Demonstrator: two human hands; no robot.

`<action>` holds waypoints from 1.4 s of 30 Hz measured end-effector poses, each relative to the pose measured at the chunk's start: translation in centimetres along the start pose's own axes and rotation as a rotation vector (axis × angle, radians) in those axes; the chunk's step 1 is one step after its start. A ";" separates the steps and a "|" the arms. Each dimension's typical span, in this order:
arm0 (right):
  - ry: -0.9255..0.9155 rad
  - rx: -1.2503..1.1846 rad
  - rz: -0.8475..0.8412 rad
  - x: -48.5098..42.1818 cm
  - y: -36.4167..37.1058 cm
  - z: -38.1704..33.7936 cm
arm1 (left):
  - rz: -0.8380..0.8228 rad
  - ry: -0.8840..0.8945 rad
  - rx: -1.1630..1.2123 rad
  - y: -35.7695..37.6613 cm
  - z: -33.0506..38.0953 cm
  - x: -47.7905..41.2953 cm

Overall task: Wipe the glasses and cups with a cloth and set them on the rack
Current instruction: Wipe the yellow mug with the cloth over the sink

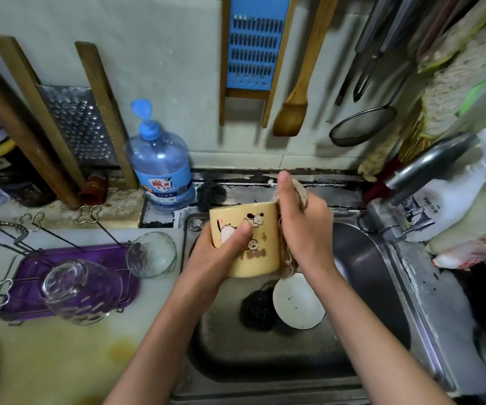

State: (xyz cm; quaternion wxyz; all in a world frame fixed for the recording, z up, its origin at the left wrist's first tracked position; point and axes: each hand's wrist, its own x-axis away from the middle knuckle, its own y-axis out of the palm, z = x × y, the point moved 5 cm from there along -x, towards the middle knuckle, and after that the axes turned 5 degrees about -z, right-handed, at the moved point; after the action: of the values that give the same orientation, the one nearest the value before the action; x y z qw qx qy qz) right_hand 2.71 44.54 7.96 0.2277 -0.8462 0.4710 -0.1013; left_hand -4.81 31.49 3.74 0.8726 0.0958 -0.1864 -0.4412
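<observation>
Yellow cup [262,252] in left hand [224,254] — cloth [288,266] under right hand [303,229]

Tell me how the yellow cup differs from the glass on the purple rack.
The yellow cup is opaque with a cartoon dog print; the glass is see-through. The left hand grips the cup over the sink, while the glass rests on the purple rack. The right hand holds a cloth against the cup; no cloth touches the glass. Both are drinking vessels.
</observation>
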 end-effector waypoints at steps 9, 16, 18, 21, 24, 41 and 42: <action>0.561 -0.691 -0.344 -0.2 0.2 1.5 | -0.017 0.007 -0.047 0.0 1.1 0.2; 0.451 -1.241 -0.364 1.2 0.9 -0.1 | -0.071 -0.012 0.368 0.3 1.5 -0.8; 0.371 -1.302 -0.282 1.7 1.7 -0.7 | 0.063 0.057 0.401 0.8 1.6 -1.5; 0.319 -1.323 -0.215 2.4 2.1 -1.1 | 0.164 0.164 0.363 1.7 2.1 -1.9; 0.284 -1.295 -0.244 3.9 2.6 -1.4 | 0.215 0.242 0.343 1.6 2.0 -2.1; 0.707 -1.484 -0.326 4.6 4.0 0.8 | 0.184 0.454 -0.148 1.1 1.8 -1.0; 0.712 -1.469 -0.335 5.0 3.6 0.8 | 0.191 0.463 -0.141 0.8 2.0 -1.1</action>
State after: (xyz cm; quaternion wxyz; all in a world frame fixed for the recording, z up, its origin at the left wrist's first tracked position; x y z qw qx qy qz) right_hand 2.99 38.90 5.34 -0.5630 -0.7556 0.3289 -0.0620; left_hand -5.64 32.91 5.59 0.9343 0.1153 0.0411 -0.3349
